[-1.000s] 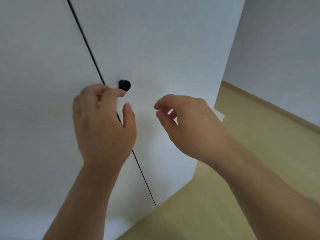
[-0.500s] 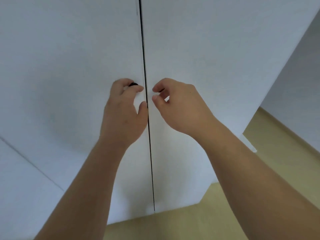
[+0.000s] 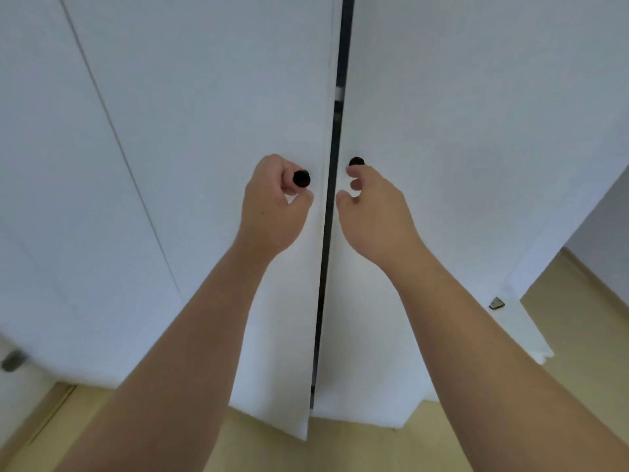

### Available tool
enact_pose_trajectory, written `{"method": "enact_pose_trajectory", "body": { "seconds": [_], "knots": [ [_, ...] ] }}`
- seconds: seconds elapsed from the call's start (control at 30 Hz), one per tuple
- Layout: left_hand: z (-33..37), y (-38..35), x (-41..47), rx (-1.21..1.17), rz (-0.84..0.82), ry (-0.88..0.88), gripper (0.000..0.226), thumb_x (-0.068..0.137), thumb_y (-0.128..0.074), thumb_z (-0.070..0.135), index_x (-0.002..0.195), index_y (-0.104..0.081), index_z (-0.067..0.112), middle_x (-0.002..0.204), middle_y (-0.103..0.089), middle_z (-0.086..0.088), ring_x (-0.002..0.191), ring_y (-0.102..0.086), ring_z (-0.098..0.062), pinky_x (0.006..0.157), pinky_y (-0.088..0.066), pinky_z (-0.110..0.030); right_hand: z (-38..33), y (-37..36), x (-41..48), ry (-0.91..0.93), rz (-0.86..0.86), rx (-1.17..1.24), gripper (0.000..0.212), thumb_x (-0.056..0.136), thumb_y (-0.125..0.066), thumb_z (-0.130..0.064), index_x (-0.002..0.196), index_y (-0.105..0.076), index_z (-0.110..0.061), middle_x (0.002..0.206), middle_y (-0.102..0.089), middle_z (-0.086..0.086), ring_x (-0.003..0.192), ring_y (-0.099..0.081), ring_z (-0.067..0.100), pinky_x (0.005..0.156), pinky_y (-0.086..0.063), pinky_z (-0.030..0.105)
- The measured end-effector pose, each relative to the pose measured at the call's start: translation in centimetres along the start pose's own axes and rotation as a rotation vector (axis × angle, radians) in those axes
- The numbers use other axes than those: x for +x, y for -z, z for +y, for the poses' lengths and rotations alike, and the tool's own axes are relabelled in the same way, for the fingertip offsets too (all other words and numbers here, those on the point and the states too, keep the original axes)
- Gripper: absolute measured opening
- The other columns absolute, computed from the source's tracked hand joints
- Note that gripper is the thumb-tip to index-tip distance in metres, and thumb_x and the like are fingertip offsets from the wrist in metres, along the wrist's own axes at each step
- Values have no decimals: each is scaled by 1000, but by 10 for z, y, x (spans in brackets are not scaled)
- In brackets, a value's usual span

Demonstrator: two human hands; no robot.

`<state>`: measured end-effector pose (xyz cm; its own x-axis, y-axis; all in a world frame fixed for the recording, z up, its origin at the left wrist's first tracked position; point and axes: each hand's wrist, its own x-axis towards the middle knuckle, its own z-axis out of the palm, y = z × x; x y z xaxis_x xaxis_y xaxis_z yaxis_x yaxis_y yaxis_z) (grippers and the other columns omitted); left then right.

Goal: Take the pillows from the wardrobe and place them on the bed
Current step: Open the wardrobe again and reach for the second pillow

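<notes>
Counted in view: two white wardrobe doors (image 3: 204, 131) (image 3: 476, 131), two black knobs (image 3: 301, 178) (image 3: 356, 161), one per door; two bare hands (image 3: 272, 212) (image 3: 377, 216); one dark gap (image 3: 332, 199) between doors; one wooden floor (image 3: 374, 447).

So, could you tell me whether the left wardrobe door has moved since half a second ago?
Yes. The left door has swung outward; the dark gap beside the right door is wider.

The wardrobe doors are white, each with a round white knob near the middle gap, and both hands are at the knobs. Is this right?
Not quite: the head view shows the knobs are black, not white. The left knob and the right knob are dark against the white wardrobe doors. The rest holds: the left hand and right hand are at the knobs.
</notes>
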<state>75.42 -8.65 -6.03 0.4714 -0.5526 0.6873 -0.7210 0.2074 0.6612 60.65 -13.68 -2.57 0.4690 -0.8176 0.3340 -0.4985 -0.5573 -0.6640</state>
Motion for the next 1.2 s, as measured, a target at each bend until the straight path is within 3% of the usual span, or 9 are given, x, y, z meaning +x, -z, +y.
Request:
{"method": "enact_pose_trajectory", "body": {
  "seconds": [0.13,0.23,0.33,0.4,0.67,0.77,0.93,1.07,1.2],
  "knots": [
    [16,31,-29,67,160,65,41,86,-69,13,70,-34,29,79,-60,-13,73,-58,-22,65,-48,-21,-17,-16,-20,104,-67,166,42,104,-42,-24,145,-48,-21,136,-61,-3,120,-58,15,98,-40,19],
    [26,58,-44,39,241,134,37,90,-62,18,66,-34,25,71,-58,-16,71,-62,-32,69,-55,-43,-32,-30,-46,270,-53,277,29,102,-44,-19,115,-69,-24,96,-73,-11,84,-65,9,77,-53,22],
    [27,90,-61,8,330,209,36,93,-59,20,66,-35,24,64,-51,-5,67,-62,-33,68,-54,-46,-46,-37,-72,331,-91,370,29,102,-50,-18,117,-72,-27,97,-75,-13,76,-65,3,70,-51,12],
    [23,112,-74,-62,400,247,34,92,-58,20,67,-35,26,63,-46,5,62,-59,-27,67,-50,-43,-61,-42,-83,385,-178,418,30,100,-52,-15,113,-74,-29,92,-77,-6,72,-68,10,69,-57,26],
    [18,194,-104,-61,751,420,17,94,-46,15,82,-43,27,75,-40,13,59,-39,1,66,-38,-20,-139,-92,-109,595,-447,476,29,92,-50,-18,108,-74,-24,91,-77,6,88,-72,25,82,-58,44],
    [10,223,-108,-71,772,534,7,94,-49,31,89,-53,30,87,-58,6,76,-54,-11,79,-51,-43,-161,-113,-112,665,-495,464,23,94,-51,-18,107,-70,-17,90,-74,12,86,-71,27,78,-57,43],
    [6,269,-123,-74,844,567,27,100,-43,39,105,-62,22,87,-58,7,79,-56,-13,70,-48,-32,-192,-150,-118,741,-724,407,37,100,-47,-19,134,-59,-15,127,-68,6,116,-64,19,103,-49,35],
    [-1,285,-132,150,763,546,32,102,-44,40,127,-57,25,106,-64,21,99,-62,4,87,-48,-22,-190,-177,-114,730,-716,349,47,100,-45,-17,147,-46,-22,146,-54,-4,132,-52,9,106,-36,17],
    [-22,288,-146,392,687,576,65,90,-54,36,151,-33,26,148,-51,10,133,-51,-11,111,-43,-40,-181,-187,-107,637,-748,429,48,101,-46,-17,149,-44,-21,148,-51,-4,135,-48,6,110,-34,19]
  ]
}}
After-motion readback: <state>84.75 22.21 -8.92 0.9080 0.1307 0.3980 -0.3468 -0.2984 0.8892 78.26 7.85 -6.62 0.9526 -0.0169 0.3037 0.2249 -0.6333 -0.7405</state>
